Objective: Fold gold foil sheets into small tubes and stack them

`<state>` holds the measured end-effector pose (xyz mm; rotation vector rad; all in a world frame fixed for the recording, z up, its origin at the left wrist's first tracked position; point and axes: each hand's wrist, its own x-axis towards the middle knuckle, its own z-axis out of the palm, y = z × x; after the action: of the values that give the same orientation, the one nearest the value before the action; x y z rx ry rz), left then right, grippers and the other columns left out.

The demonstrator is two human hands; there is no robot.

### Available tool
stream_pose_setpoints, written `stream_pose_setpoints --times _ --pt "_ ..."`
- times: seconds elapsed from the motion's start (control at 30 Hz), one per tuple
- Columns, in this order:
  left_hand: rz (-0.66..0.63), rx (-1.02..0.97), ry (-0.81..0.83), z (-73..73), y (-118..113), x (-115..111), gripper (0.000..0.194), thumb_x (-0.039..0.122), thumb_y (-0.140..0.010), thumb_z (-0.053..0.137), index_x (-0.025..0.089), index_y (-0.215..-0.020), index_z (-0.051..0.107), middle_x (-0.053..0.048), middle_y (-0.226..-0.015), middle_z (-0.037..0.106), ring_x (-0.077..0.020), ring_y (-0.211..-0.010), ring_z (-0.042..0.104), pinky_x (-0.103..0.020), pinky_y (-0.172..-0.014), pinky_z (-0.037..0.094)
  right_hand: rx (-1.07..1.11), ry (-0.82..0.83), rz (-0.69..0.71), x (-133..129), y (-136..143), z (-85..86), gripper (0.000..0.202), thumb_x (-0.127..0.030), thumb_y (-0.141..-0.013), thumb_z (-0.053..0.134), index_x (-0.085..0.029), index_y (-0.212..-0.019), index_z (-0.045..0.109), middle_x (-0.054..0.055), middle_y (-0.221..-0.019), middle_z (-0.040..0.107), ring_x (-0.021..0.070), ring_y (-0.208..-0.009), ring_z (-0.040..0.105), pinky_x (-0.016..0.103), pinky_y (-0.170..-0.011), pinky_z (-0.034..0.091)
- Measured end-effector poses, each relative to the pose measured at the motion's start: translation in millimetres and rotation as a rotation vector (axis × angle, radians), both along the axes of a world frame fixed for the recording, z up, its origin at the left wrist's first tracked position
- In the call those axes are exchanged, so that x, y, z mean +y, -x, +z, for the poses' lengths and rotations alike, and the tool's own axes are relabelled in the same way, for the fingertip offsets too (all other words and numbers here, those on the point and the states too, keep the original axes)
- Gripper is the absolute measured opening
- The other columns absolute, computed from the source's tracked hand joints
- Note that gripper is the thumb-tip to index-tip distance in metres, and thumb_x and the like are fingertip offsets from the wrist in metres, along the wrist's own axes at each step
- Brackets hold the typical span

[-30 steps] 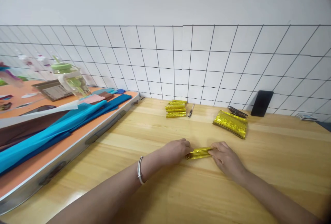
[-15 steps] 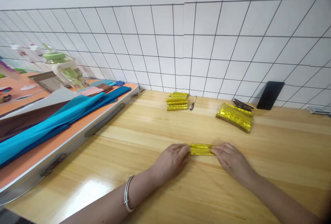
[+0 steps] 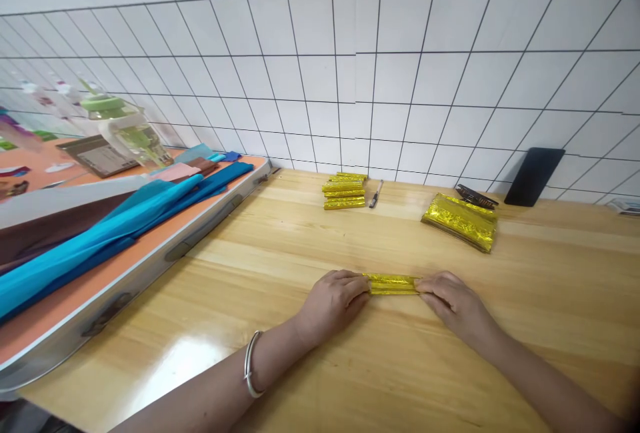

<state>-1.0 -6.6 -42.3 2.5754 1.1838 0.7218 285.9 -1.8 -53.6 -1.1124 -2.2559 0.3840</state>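
Observation:
A narrow folded strip of shiny gold foil (image 3: 393, 284) lies across the wooden table (image 3: 280, 259). Its left end is pinched in my left hand (image 3: 334, 303), which has a silver bangle (image 3: 250, 365) at the wrist. My right hand (image 3: 457, 303) pinches the right end. Farther back sits a small pile of folded gold strips (image 3: 344, 193), with a pen (image 3: 377, 194) beside it. A stack of wider gold sheets (image 3: 461, 221) lies back right, against a black clip-like object (image 3: 477, 197).
A dark phone-like slab (image 3: 534, 177) leans on the tiled wall (image 3: 320, 79). At left, an orange-topped board (image 3: 150, 246) bears blue cloth (image 3: 125, 219), a brown box (image 3: 97, 154) and a green-lidded bottle (image 3: 133, 129). A small pale object (image 3: 624, 205) sits far right.
The view has shifted slightly. The strip between my hands looks a little narrower, and the fingers of my right hand are bent more around its end.

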Motion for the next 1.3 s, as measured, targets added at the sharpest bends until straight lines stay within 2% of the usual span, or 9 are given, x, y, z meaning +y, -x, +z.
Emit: stream_pose_setpoints --times 0.13,0.27,0.4,0.63,0.87,1.07,1.3 --pt "-0.006 -0.003 0.0 -1.3 0.5 2.9 0.021 0.023 -0.092 0.042 0.02 -0.099 0.061 -0.005 -0.096 0.067 -0.0175 -0.092 0.059 -0.031 -0.084 0.046 0.023 0.02 0.01 2.4 0.1 1.1 0.017 -0.027 -0.088 0.048 -0.026 -0.097 0.063 0.004 -0.095 0.067 0.0193 -0.091 0.059 0.036 -0.08 0.048" --pt "-0.011 0.011 0.029 2.8 -0.3 3.2 0.017 0.027 -0.09 0.048 0.02 -0.097 0.062 -0.005 -0.097 0.065 -0.0178 -0.091 0.058 -0.031 -0.084 0.045 -0.008 0.026 0.029 3.5 0.6 2.6 0.016 -0.028 -0.088 0.048 -0.025 -0.09 0.064 0.005 -0.098 0.067 0.0204 -0.095 0.058 0.038 -0.083 0.046" --pt "-0.021 -0.008 0.05 4.1 0.0 3.4 0.017 0.028 -0.088 0.05 0.021 -0.099 0.062 -0.005 -0.098 0.065 -0.0186 -0.092 0.058 -0.031 -0.084 0.045 -0.008 0.033 0.03 4.7 -0.7 -0.3 0.016 -0.03 -0.088 0.048 -0.025 -0.091 0.063 0.005 -0.099 0.067 0.0206 -0.095 0.058 0.039 -0.084 0.046" --pt "-0.009 -0.114 0.089 -3.0 0.4 7.3 0.016 0.025 -0.088 0.051 0.021 -0.091 0.066 -0.004 -0.095 0.066 -0.0165 -0.09 0.059 -0.03 -0.084 0.047 0.027 0.063 -0.009 4.9 -3.5 -1.7 0.012 -0.027 -0.084 0.053 -0.026 -0.09 0.064 0.005 -0.098 0.066 0.0209 -0.095 0.058 0.037 -0.083 0.047" --pt "0.002 -0.115 0.113 2.1 -1.1 5.6 0.013 0.025 -0.086 0.054 0.022 -0.091 0.065 -0.003 -0.094 0.066 -0.0161 -0.09 0.059 -0.029 -0.084 0.046 0.103 0.131 -0.051 2.1 -4.0 0.9 0.01 -0.027 -0.083 0.055 -0.024 -0.088 0.063 0.004 -0.097 0.066 0.02 -0.093 0.059 0.035 -0.082 0.048" --pt "-0.011 -0.164 0.142 0.7 0.2 7.0 0.013 0.024 -0.087 0.053 0.02 -0.088 0.065 -0.003 -0.092 0.066 -0.0159 -0.088 0.059 -0.028 -0.083 0.046 0.077 0.082 -0.024 4.9 -4.4 0.0 0.012 -0.029 -0.084 0.053 -0.024 -0.081 0.064 0.005 -0.1 0.064 0.0205 -0.096 0.058 0.036 -0.083 0.048" --pt "0.061 -0.208 0.151 -0.4 -5.0 8.7 0.016 0.02 -0.086 0.05 0.018 -0.076 0.063 -0.004 -0.088 0.065 -0.0149 -0.083 0.058 -0.026 -0.079 0.046 0.024 0.068 -0.12 8.8 3.9 -0.3 0.017 -0.025 -0.082 0.051 -0.022 -0.066 0.057 0.005 -0.089 0.06 0.0202 -0.085 0.056 0.036 -0.075 0.047"
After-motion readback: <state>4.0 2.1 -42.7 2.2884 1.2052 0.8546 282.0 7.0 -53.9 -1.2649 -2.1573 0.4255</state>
